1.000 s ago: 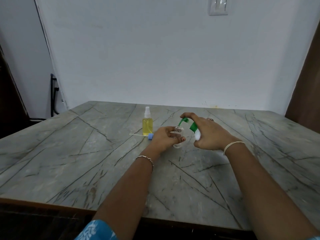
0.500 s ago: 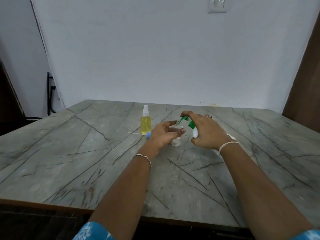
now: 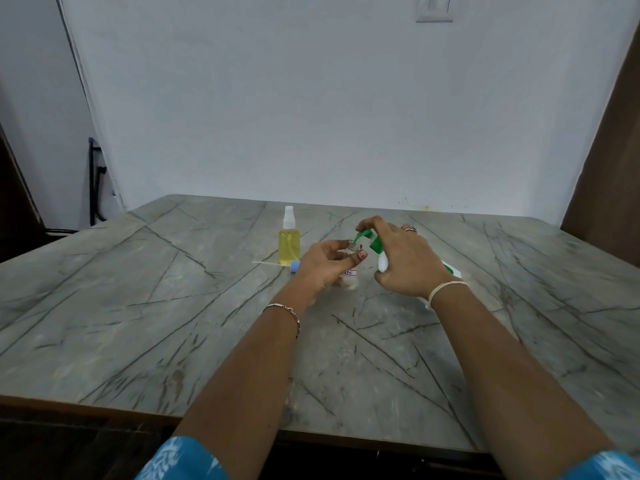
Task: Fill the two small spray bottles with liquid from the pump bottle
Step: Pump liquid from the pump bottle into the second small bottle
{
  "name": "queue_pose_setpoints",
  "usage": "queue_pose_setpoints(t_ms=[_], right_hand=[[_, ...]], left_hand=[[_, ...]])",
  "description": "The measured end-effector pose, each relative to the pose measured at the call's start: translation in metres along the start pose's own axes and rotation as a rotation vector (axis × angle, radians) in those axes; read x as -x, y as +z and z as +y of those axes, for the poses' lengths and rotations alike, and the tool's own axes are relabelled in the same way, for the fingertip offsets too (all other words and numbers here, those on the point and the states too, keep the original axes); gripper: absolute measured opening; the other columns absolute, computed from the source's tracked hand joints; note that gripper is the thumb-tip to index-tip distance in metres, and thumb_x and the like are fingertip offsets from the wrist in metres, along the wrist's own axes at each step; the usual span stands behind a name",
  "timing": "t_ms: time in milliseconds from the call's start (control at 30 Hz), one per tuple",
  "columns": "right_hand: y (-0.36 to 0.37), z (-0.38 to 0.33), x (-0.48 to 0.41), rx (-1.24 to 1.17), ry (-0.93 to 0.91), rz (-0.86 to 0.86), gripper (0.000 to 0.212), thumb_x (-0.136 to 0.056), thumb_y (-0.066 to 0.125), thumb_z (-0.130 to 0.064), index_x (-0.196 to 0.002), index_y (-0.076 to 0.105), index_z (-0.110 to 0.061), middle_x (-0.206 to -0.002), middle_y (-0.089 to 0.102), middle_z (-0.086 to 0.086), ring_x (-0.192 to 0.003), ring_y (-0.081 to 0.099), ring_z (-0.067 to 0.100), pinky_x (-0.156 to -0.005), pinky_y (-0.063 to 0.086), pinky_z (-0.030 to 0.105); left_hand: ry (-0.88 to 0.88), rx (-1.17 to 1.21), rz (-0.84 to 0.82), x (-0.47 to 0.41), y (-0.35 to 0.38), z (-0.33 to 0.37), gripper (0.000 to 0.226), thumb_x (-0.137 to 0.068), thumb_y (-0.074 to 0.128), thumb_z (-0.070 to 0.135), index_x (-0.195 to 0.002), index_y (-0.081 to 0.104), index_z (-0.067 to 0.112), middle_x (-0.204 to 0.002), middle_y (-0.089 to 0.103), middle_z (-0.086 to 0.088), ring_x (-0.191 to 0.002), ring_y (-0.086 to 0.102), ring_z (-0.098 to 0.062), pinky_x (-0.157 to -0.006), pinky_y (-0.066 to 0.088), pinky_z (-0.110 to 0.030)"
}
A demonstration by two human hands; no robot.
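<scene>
My left hand grips a small clear spray bottle with its cap off, standing on the marble table. My right hand holds the white pump bottle, tilted over, with its green pump head and a finger on top. The green nozzle points at the open neck of the clear bottle. A second small spray bottle, full of yellow liquid and capped in white, stands upright just left of my left hand.
A blue spray cap with its thin white tube lies on the table in front of the yellow bottle. A white and green object lies behind my right wrist. The wall stands close behind the table.
Both hands and the bottles stay almost in place. My left fingers have shifted slightly around the clear bottle. The view has drifted a little.
</scene>
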State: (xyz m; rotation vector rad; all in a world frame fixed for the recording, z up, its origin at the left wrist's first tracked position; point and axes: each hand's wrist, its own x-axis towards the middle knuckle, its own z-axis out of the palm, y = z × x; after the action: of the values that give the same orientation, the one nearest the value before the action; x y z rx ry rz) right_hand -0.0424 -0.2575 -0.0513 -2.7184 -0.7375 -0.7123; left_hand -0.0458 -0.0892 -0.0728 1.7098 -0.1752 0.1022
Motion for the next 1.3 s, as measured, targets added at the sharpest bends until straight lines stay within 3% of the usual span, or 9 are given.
queue_pose_setpoints(t_ms=[267,367,467,567,700,833,1000,1100,1300], right_hand=[[-0.0018,0.0033,0.0052,0.123,-0.038,-0.003,0.100,-0.069,0.065,-0.021,-0.146,0.007,-0.049,-0.090,0.050,-0.001,-0.084,0.047,0.025,-0.075,0.046,0.037],[-0.0008,0.0024,0.0049,0.096,-0.025,-0.007,0.089,-0.068,0.065,-0.022,-0.140,0.017,-0.046,-0.098,0.053,-0.001,-0.087,0.051,0.027,-0.079,0.049,0.041],[0.0005,-0.0003,0.0041,0.044,-0.010,0.015,0.077,-0.068,0.065,-0.019,-0.132,0.027,-0.039,-0.108,0.057,0.001,-0.090,0.049,0.027,-0.082,0.048,0.043],[0.0021,-0.0037,0.0030,0.017,-0.007,0.038,0.073,-0.067,0.065,-0.017,-0.130,0.032,-0.035,-0.113,0.058,0.002,-0.092,0.048,0.027,-0.082,0.046,0.042],[0.0031,-0.0002,0.0034,0.075,-0.015,0.043,0.081,-0.068,0.066,-0.019,-0.136,0.026,-0.039,-0.106,0.057,0.001,-0.095,0.050,0.029,-0.082,0.048,0.043],[0.0029,0.0033,0.0053,0.139,-0.043,0.044,0.102,-0.071,0.066,-0.018,-0.146,0.005,-0.050,-0.088,0.048,-0.002,-0.085,0.044,0.025,-0.074,0.044,0.037],[0.0042,0.0024,0.0032,0.074,-0.016,0.028,0.084,-0.068,0.065,-0.019,-0.137,0.023,-0.042,-0.101,0.056,0.000,-0.088,0.049,0.028,-0.078,0.048,0.041],[0.0049,-0.0009,0.0005,0.041,-0.011,0.043,0.075,-0.066,0.066,-0.018,-0.131,0.031,-0.035,-0.111,0.058,0.003,-0.089,0.049,0.027,-0.079,0.049,0.043],[0.0056,0.0009,0.0031,0.095,-0.014,0.043,0.084,-0.068,0.065,-0.021,-0.138,0.023,-0.041,-0.105,0.057,0.003,-0.090,0.050,0.028,-0.080,0.049,0.042]], left_hand=[[-0.011,0.038,0.001,0.0004,0.0004,0.0020,0.030,-0.081,0.077,0.026,-0.107,0.064,0.018,-0.107,0.070,-0.009,-0.105,0.066,-0.028,-0.089,0.056,-0.047],[-0.033,0.070,0.007,0.0009,0.0005,0.0018,0.037,-0.081,0.077,0.023,-0.114,0.064,0.011,-0.111,0.070,-0.012,-0.102,0.067,-0.026,-0.087,0.057,-0.044],[-0.035,0.105,-0.010,0.0021,0.0010,0.0023,0.025,-0.082,0.076,0.017,-0.103,0.063,0.015,-0.101,0.069,-0.008,-0.089,0.065,-0.019,-0.079,0.057,-0.037],[-0.038,0.101,0.006,0.0018,0.0018,0.0035,0.024,-0.082,0.077,0.018,-0.101,0.062,0.018,-0.099,0.069,-0.007,-0.091,0.065,-0.020,-0.088,0.054,-0.046],[-0.041,0.099,0.015,0.0017,0.0022,0.0033,0.019,-0.082,0.076,0.020,-0.097,0.064,0.019,-0.094,0.068,-0.003,-0.090,0.064,-0.018,-0.088,0.054,-0.045],[-0.021,0.083,0.003,0.0009,0.0016,0.0026,0.016,-0.083,0.076,0.022,-0.092,0.062,0.024,-0.091,0.068,0.001,-0.088,0.064,-0.015,-0.084,0.056,-0.040],[-0.024,0.073,0.018,0.0024,0.0026,0.0046,0.028,-0.083,0.076,0.021,-0.107,0.064,0.015,-0.096,0.068,-0.005,-0.088,0.064,-0.018,-0.084,0.056,-0.042],[-0.017,0.074,0.012,0.0030,0.0024,0.0048,0.024,-0.083,0.076,0.021,-0.100,0.060,0.020,-0.096,0.068,-0.004,-0.089,0.064,-0.017,-0.084,0.056,-0.042],[-0.027,0.099,-0.001,0.0016,0.0011,0.0048,0.020,-0.083,0.075,0.020,-0.096,0.061,0.020,-0.090,0.067,-0.001,-0.085,0.064,-0.016,-0.083,0.056,-0.040]])
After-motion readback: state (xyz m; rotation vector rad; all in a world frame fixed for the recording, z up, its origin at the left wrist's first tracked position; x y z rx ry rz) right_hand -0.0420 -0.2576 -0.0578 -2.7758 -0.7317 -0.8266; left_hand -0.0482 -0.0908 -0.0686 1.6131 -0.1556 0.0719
